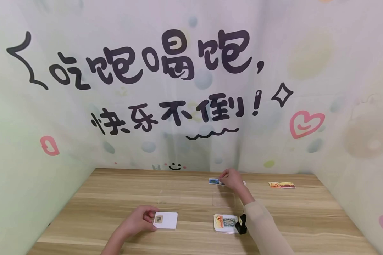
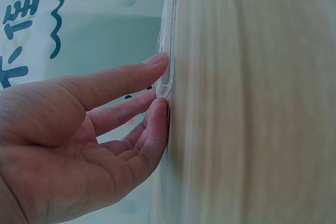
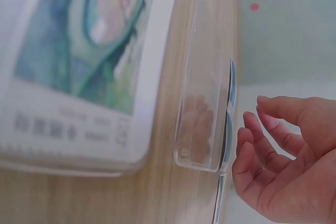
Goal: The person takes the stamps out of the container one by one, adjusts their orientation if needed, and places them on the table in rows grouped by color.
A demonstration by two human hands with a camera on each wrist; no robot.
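On the left, my left hand (image 1: 136, 221) grips the left side of a flat white-backed clear case (image 1: 170, 220), its thumb on the near edge (image 2: 167, 72). A small brown stamp (image 1: 158, 219) lies on that case's left part. My right hand (image 1: 232, 179) hovers at the table's far edge over a row of stamps (image 1: 214, 181), partly hiding them. Its fingers are loosely bent, with nothing visible between them in the right wrist view (image 3: 286, 156). A second case (image 1: 225, 231) under the right forearm bears an orange stamp (image 1: 218, 221) and a green oval-patterned stamp (image 1: 229, 222).
Two transparent plastic pieces (image 1: 223, 200) lie mid-table, one left and one right. Orange and yellow-red stamps (image 1: 287, 185) lie at the back right. A black wrist camera mount (image 1: 241, 225) overlaps the right case. A printed curtain (image 1: 178, 152) stands behind the table (image 1: 115, 191).
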